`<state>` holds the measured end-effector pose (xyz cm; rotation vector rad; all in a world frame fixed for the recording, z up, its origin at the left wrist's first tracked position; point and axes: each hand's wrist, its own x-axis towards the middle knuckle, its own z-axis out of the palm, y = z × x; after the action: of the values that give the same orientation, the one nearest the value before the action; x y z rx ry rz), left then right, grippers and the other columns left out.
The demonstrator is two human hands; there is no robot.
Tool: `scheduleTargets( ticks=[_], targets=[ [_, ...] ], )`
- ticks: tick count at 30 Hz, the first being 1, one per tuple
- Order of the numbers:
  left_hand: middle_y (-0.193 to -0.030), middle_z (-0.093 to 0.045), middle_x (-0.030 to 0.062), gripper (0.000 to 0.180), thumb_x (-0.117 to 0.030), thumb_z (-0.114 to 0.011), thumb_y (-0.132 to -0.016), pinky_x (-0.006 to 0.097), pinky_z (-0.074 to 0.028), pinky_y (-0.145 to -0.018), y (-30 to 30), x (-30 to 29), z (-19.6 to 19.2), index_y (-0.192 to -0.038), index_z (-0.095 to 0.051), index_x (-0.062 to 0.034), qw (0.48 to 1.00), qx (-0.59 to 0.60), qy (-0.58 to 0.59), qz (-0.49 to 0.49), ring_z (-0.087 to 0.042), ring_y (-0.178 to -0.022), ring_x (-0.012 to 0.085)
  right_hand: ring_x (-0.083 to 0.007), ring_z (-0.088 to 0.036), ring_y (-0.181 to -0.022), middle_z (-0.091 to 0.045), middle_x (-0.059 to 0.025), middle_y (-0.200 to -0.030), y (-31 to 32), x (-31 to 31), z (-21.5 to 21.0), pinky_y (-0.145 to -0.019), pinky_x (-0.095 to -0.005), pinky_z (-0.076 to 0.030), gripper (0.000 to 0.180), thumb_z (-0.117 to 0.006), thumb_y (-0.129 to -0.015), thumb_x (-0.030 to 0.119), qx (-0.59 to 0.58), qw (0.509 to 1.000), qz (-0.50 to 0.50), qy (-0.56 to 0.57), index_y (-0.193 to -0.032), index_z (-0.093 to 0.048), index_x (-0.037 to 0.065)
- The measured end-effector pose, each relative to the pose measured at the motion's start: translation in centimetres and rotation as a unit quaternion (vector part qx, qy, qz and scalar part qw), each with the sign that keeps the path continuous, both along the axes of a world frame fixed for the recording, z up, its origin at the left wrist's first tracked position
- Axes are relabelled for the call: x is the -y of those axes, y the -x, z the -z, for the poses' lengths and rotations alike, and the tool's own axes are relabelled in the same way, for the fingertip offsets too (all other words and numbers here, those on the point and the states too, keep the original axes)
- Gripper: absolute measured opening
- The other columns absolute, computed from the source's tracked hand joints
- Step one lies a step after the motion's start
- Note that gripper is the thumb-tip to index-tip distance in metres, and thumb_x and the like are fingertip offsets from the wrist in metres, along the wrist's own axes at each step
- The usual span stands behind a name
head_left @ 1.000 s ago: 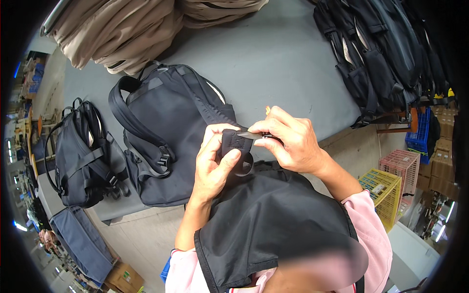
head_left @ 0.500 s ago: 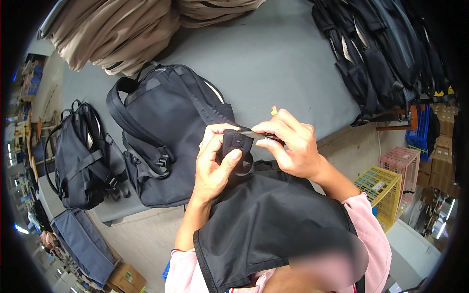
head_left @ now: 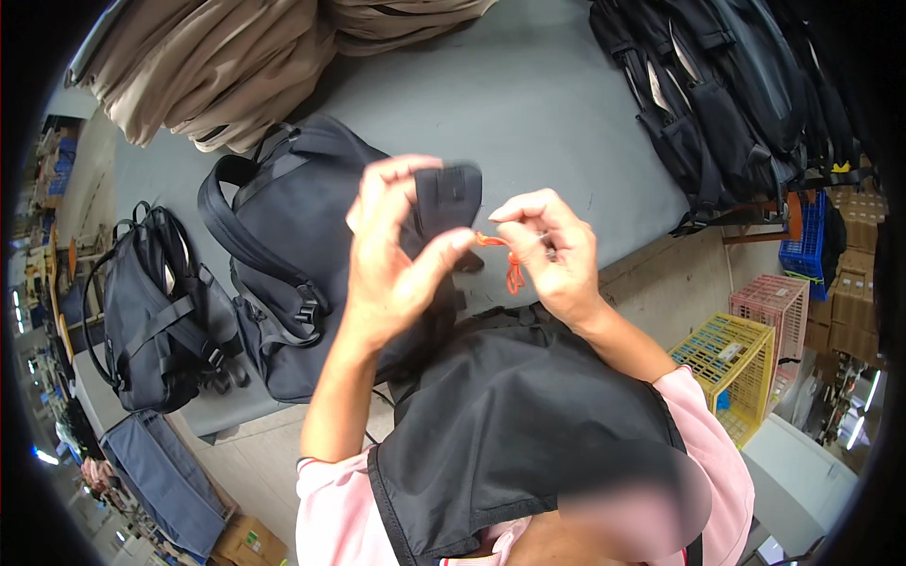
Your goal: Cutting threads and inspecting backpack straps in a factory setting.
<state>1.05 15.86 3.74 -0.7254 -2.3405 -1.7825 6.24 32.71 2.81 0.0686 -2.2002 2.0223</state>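
Observation:
A black backpack (head_left: 311, 208) lies on the table in front of me. Its black strap end (head_left: 451, 193), with a stitched patch on it, is lifted above the bag in my left hand (head_left: 392, 269). The fingers sit behind the strap and the thumb is stretched toward its lower edge. Close to the right of it, my right hand (head_left: 559, 259) is closed in a pinch around a small metal tool (head_left: 545, 243), mostly hidden by the fingers. An orange cord (head_left: 513, 274) dangles beside that hand and reaches across to my left thumb tip.
Another black backpack (head_left: 151, 302) lies at the left table edge. Beige fabric bags (head_left: 226, 66) are piled far left, and several black backpacks (head_left: 717, 104) far right. Beyond the grey table (head_left: 528, 104) stand yellow (head_left: 736, 358) and pink crates (head_left: 774, 311) at right.
My left hand has raised the strap end away from me. The right hand has drawn back from it and turned, so the tool is less visible and the orange cord now hangs between the hands.

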Motion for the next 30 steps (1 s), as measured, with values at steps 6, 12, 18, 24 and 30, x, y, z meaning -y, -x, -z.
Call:
scheduleTargets(
  ticks=[6,12,18,24,30],
  targets=[
    [-0.11,-0.054,0.0109,0.048,-0.032,-0.076,-0.068,0.039,-0.033,-0.091,6.9,-2.1,-1.4,-0.101,-0.06,-0.0011,0.981,-0.139,0.116,-0.064,-0.05,-0.106,0.0274,-0.0102,-0.05,-0.066,-0.053,-0.0056,-0.101,-0.1,0.7,4.3,-0.061,-0.0247,-0.043,0.026,-0.058,-0.09,0.015,0.066,0.987,-0.14,0.051,-0.111,-0.058,-0.001],
    [-0.107,-0.058,0.0102,0.058,-0.043,-0.077,-0.068,0.035,-0.041,-0.091,12.7,-3.5,3.2,-0.104,-0.062,-0.0002,0.977,0.013,0.201,-0.075,-0.058,-0.098,0.0221,-0.0039,-0.042,-0.054,-0.051,0.0007,-0.079,-0.6,0.9,8.8,-0.045,-0.0221,-0.034,0.027,-0.067,-0.084,0.022,0.297,0.947,-0.07,0.099,-0.089,-0.056,-0.002],
    [-0.074,-0.068,0.0099,0.049,-0.055,-0.071,-0.065,0.04,-0.031,-0.074,15.2,-0.3,7.4,-0.069,-0.069,-0.0064,0.87,0.2,0.449,-0.039,-0.063,-0.083,0.0215,-0.01,-0.037,-0.065,-0.045,-0.0016,-0.072,-2.2,-5.1,7.2,-0.059,-0.0264,-0.035,0.034,-0.072,-0.077,0.014,0.158,0.976,-0.138,-0.05,-0.074,-0.042,-0.002],
    [-0.106,-0.063,0.0108,0.032,-0.041,-0.061,-0.082,0.048,-0.029,-0.091,11.9,-2.1,7.3,-0.084,-0.069,-0.0091,0.899,-0.117,0.372,-0.202,-0.055,-0.105,0.0268,-0.0053,-0.043,-0.064,-0.057,0.0,-0.078,-0.5,-7.3,1.4,-0.059,-0.0218,-0.039,0.014,-0.067,-0.081,0.008,0.194,0.98,-0.03,-0.018,-0.091,-0.06,0.001],
    [-0.098,-0.065,0.0142,0.028,-0.025,-0.054,-0.091,0.032,-0.046,-0.082,6.4,-6.1,-0.3,-0.104,-0.06,-0.0007,0.924,0.252,0.095,0.27,-0.061,-0.095,0.0214,-0.0178,-0.064,-0.065,-0.066,-0.0097,-0.082,3.3,-4.7,-0.3,-0.058,-0.0297,-0.049,0.016,-0.056,-0.088,0.005,-0.065,0.983,0.09,-0.147,-0.104,-0.054,0.003]
  ],
)
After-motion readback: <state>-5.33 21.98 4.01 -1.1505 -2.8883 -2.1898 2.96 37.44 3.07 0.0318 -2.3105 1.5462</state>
